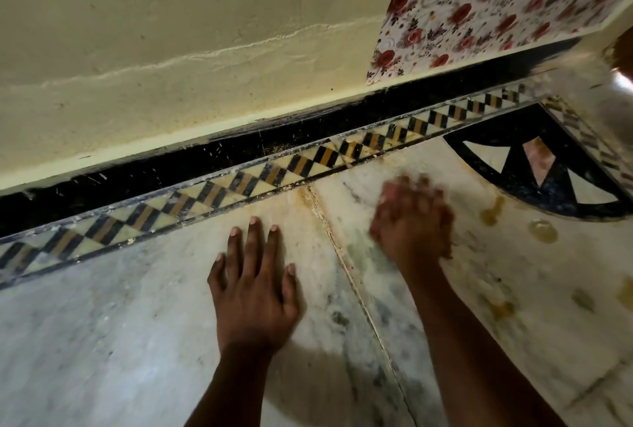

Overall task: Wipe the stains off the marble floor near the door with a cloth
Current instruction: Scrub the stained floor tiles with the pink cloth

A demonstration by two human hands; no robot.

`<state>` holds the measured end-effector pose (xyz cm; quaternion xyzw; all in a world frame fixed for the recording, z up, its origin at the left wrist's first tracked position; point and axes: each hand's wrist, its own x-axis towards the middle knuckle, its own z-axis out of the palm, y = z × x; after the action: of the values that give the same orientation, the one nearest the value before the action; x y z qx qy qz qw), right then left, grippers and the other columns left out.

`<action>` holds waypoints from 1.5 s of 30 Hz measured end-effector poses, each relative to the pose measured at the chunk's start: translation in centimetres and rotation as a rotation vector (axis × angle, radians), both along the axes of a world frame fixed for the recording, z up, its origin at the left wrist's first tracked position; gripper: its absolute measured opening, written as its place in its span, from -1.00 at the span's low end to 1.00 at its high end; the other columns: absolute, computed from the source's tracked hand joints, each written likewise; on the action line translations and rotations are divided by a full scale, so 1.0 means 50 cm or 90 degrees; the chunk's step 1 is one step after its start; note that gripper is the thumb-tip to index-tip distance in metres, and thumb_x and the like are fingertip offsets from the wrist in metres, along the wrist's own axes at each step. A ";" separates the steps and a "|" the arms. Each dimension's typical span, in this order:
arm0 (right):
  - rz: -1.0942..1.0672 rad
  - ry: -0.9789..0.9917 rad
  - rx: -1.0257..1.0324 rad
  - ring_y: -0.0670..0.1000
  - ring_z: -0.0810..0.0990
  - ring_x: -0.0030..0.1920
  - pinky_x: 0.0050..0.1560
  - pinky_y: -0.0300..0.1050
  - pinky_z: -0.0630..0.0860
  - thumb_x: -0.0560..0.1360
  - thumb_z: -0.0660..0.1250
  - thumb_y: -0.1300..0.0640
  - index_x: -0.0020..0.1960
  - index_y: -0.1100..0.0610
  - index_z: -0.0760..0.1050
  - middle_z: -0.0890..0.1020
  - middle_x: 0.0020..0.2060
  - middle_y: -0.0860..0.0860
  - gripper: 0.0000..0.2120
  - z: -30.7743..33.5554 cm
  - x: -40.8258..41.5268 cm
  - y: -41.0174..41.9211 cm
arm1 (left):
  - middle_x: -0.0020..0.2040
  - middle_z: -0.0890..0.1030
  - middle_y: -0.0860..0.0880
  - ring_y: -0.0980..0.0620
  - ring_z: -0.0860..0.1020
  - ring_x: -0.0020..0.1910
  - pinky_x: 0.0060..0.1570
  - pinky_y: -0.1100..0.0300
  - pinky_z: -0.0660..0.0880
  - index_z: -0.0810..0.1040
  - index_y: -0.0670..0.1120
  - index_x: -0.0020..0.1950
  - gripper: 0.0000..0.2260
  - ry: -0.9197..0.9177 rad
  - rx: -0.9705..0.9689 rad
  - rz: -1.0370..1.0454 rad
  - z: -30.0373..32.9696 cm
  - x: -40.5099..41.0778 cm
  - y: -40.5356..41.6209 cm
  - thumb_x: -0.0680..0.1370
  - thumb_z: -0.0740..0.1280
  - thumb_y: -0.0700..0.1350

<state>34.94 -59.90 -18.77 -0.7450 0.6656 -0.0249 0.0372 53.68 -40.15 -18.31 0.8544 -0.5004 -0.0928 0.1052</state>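
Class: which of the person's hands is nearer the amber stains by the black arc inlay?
Right. The right hand, blurred, is just left of the stains; the left hand lies flat farther left, across the floor joint.

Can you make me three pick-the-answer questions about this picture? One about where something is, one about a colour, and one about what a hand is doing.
1. Where is the left hand?
A. Flat on the marble floor
B. On the wall
C. On the flowered door

2. What colour are the flowers on the door panel?
A. Blue
B. Red
C. Green

3. How does the right hand look?
A. Sharp and spread flat
B. Blurred and bunched up
C. Out of view

Answers:
1 A, its fingers are spread on the pale marble left of the floor joint.
2 B, red blooms cover the white panel.
3 B, it is smeared beside the yellow stains.
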 end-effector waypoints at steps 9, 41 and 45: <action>0.269 -0.044 0.060 0.26 -0.20 0.72 0.69 0.31 -0.19 0.69 -0.14 -0.27 0.74 0.12 -0.19 -0.17 0.72 0.21 -0.24 0.013 0.263 0.047 | 0.77 -0.10 0.02 -0.07 -0.13 0.75 0.63 -0.24 0.13 0.02 0.11 0.75 -0.39 -0.004 0.018 0.005 -0.002 0.002 -0.001 0.70 -0.05 0.25; 0.313 0.002 0.071 0.13 -0.07 0.74 0.70 0.26 -0.10 0.66 -0.25 -0.40 0.75 0.00 -0.04 -0.03 0.75 0.00 -0.22 0.011 -0.071 0.055 | 0.77 -0.02 0.01 -0.12 -0.03 0.75 0.62 -0.22 0.07 0.06 0.11 0.74 -0.37 -0.013 -0.008 -0.005 0.001 0.000 0.001 0.68 -0.04 0.24; -0.036 -0.020 0.002 0.32 0.13 0.69 0.64 0.36 0.08 0.70 -0.05 -0.23 0.71 0.13 0.18 0.17 0.71 0.17 -0.31 -0.002 -0.139 0.042 | 0.77 0.01 -0.01 -0.14 -0.01 0.74 0.61 -0.22 0.06 0.07 0.11 0.74 -0.37 -0.018 -0.010 -0.005 -0.002 0.003 0.000 0.67 -0.03 0.24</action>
<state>28.00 -57.80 -18.85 -0.7252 0.6859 -0.0369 0.0481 53.81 -40.17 -18.43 0.8528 -0.5059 -0.0774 0.1041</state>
